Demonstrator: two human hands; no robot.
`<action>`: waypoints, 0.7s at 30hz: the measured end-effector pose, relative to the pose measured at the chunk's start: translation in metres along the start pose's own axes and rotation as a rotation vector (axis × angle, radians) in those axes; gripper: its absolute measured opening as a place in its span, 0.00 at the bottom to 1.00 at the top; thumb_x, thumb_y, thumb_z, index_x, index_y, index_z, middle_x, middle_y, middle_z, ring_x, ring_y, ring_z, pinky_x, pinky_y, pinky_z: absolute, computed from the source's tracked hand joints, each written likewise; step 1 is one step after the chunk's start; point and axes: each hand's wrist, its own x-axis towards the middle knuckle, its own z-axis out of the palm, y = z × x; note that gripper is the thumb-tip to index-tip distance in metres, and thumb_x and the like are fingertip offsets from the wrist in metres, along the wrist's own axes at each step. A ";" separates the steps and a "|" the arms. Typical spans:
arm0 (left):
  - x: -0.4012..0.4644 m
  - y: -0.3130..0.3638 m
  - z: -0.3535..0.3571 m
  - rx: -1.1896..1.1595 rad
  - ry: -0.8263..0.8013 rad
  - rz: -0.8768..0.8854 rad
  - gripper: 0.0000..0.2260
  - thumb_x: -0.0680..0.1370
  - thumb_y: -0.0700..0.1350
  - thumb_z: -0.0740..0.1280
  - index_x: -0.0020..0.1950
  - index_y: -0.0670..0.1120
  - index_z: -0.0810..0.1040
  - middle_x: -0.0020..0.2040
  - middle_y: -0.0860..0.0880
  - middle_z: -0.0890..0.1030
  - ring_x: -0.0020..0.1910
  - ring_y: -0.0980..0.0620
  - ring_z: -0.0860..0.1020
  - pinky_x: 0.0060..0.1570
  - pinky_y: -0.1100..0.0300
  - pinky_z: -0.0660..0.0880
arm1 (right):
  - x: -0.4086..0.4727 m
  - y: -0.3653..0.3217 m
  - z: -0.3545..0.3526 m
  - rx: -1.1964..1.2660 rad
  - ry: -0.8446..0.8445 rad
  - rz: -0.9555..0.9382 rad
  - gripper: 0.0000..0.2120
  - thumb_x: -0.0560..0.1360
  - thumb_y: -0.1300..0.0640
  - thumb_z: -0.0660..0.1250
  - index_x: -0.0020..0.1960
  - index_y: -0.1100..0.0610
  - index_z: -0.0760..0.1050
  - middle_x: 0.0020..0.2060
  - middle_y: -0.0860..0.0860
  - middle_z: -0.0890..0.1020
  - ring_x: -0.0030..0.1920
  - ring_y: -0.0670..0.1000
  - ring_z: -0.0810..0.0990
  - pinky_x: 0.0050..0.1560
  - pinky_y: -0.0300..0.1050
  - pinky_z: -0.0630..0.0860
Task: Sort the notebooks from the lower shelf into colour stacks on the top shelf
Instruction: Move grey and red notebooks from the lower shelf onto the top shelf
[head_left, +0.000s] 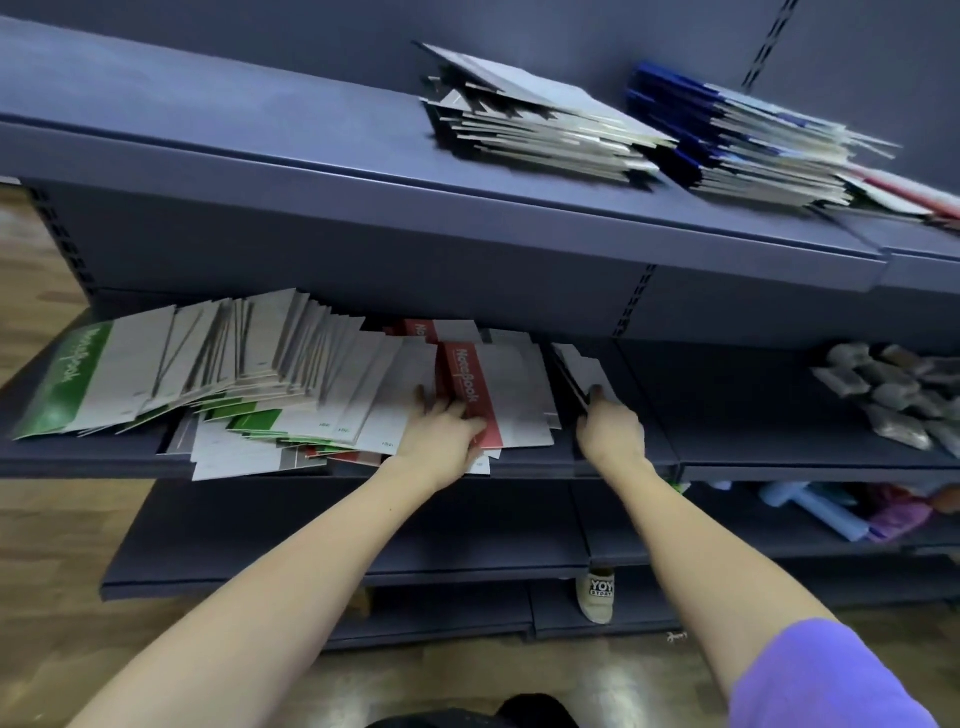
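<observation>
Seen from above, two bare arms reach into the lower shelf (649, 457). The left hand (441, 436) curls its fingers around a red notebook (470, 389) atop a loose, fanned pile of notebooks (249, 374). The right hand (610, 428) pinches a dark-edged notebook (582, 371) just beside the pile. The pile overhangs the shelf's front edge, so lifting the red one could drag neighbours onto the floor. The top shelf (260, 130) juts low overhead, leaving little lifting room. On it sit a grey stack (535, 130) and a blue stack (737, 140), with open space to their left.
</observation>
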 end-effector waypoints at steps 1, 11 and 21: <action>0.000 0.002 0.000 0.005 -0.006 0.013 0.17 0.81 0.56 0.61 0.69 0.55 0.75 0.68 0.48 0.73 0.70 0.42 0.66 0.75 0.37 0.46 | 0.000 0.004 -0.003 0.087 0.022 0.013 0.13 0.79 0.63 0.58 0.64 0.62 0.68 0.46 0.62 0.80 0.44 0.64 0.79 0.38 0.49 0.70; 0.016 0.029 -0.003 -0.182 -0.008 0.090 0.27 0.73 0.58 0.73 0.68 0.48 0.74 0.65 0.47 0.74 0.65 0.45 0.71 0.61 0.53 0.71 | -0.019 -0.017 -0.005 0.078 -0.008 -0.324 0.13 0.75 0.46 0.66 0.55 0.51 0.78 0.46 0.51 0.81 0.47 0.58 0.80 0.38 0.44 0.67; 0.022 0.027 0.011 -0.178 0.097 -0.100 0.42 0.69 0.65 0.72 0.76 0.48 0.60 0.74 0.44 0.64 0.72 0.42 0.62 0.69 0.49 0.65 | 0.008 0.002 -0.009 0.165 -0.380 -0.250 0.12 0.69 0.45 0.63 0.47 0.48 0.79 0.56 0.50 0.77 0.60 0.58 0.75 0.58 0.53 0.76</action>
